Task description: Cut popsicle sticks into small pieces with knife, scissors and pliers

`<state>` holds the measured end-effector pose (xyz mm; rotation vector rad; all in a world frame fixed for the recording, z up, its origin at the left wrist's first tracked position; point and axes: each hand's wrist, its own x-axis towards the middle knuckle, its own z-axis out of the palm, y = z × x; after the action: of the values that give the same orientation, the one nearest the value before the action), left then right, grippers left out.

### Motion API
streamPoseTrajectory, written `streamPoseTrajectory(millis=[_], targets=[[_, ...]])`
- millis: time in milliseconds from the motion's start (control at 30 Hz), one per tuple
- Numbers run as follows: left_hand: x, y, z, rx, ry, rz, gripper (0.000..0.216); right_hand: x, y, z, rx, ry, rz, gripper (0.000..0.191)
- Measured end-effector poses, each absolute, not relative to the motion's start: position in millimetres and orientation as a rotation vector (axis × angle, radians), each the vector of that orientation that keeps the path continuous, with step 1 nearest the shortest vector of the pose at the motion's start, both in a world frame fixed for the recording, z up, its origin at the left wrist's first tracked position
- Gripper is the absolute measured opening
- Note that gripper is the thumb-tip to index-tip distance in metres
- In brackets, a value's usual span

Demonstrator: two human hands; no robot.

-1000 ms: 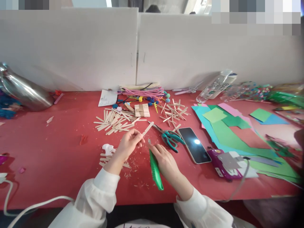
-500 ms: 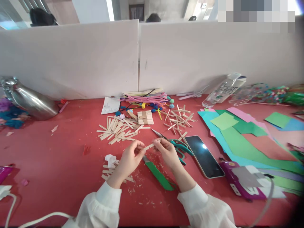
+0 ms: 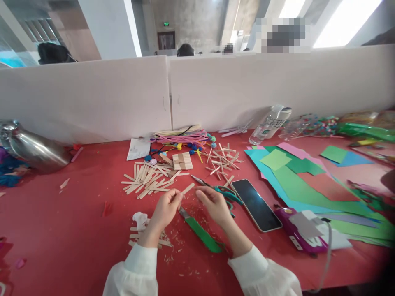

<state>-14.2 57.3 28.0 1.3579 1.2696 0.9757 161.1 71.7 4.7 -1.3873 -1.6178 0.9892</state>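
Observation:
My left hand (image 3: 167,206) pinches a short wooden craft stick (image 3: 188,189) between thumb and fingers, its free end pointing up to the right. Beside that end is my right hand (image 3: 212,203), apart from the stick, with thumb and fingertips closed; whether anything small is in them is hidden. On the red table below lies a green-handled knife (image 3: 202,234), its blade toward my left hand. Teal-handled scissors (image 3: 228,194) lie partly behind my right hand. Past my left hand spreads a pile of craft sticks (image 3: 145,179). More cut sticks (image 3: 165,242) lie by my left wrist.
A phone (image 3: 256,205) and a purple device (image 3: 300,230) with a cable are on the right, near coloured paper sheets (image 3: 286,176). Thin sticks (image 3: 224,160), pipe cleaners (image 3: 182,137), a bottle (image 3: 267,125) and a steel jug (image 3: 37,148) stand or lie farther back, before a white partition (image 3: 92,98).
My right hand has come off the craft stick, which both hands held before. The left hand still holds it, now tilted more upward. The head view has tipped up and shifted right.

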Motion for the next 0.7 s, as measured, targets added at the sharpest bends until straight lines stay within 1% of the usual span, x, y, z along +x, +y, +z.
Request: streamPoseTrajectory(millis=[67, 167, 233, 333, 467, 700], targets=[[-12.0, 61.0, 21.4, 1.263, 1.276, 1.069, 0.037, 178.2, 71.8, 10.1, -1.505, -1.644, 0.783, 0.034], [-12.9, 64.7, 14.1, 1.149, 1.277, 1.158, 0.042, 198.0, 69.8, 10.5, -1.695, -1.672, 0.570, 0.042], [-14.0, 64.8, 10.9, 1.094, 1.274, 1.193, 0.042, 202.8, 68.1, 6.9, -1.772, -1.707, 0.523, 0.046], [-15.4, 62.8, 9.3, 1.043, 1.265, 1.216, 0.043, 202.3, 67.2, 2.6, -1.835, -1.739, 0.521, 0.045], [-17.7, 60.1, 11.3, 1.020, 1.250, 1.214, 0.043, 200.8, 65.6, 7.7, -1.802, -1.731, 0.620, 0.044], [-22.1, 56.8, 12.7, 1.059, 1.248, 1.233, 0.037, 182.3, 42.5, 34.5, -1.394, -1.764, 1.193, 0.048]])
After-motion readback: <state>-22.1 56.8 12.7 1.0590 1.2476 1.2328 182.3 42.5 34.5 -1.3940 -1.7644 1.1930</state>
